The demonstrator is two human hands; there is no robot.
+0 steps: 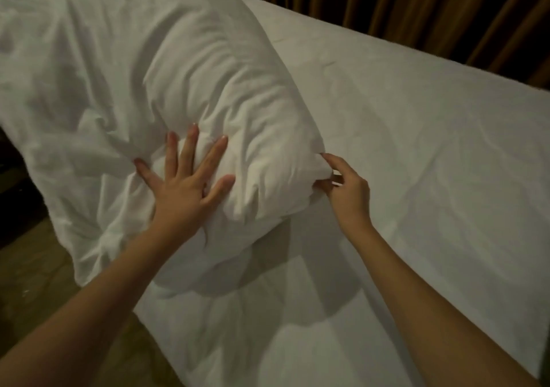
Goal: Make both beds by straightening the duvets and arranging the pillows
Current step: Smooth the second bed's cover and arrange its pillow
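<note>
— Both forearms fill the bottom of my view, bare, running up from the lower corners. What do you make out past them?

— Your left hand [181, 187] lies flat on the bunched white duvet [166, 68], fingers straight and spread, pressing into the fabric. Your right hand [345, 187] pinches a corner of that same duvet between thumb and fingertips.

— I see that. Which parts are lost to me?

— The duvet's far end runs off the top and left edges, so I cannot tell its full shape. Fingers of the right hand are partly tucked behind the fold. Whether a pillow sits inside the heap, I cannot tell.

— And how does the heap lie?

— Its long axis runs from the upper left down toward the middle, with the near end rounded and pointing at us, lying on the bed [416, 148] and spilling over its left edge toward the floor [26, 273].

— Relative to my hands?

— It sits under the left hand and just left of the right. Brown curtains [416, 8] hang beyond the bed, dim and hard to read.
</note>
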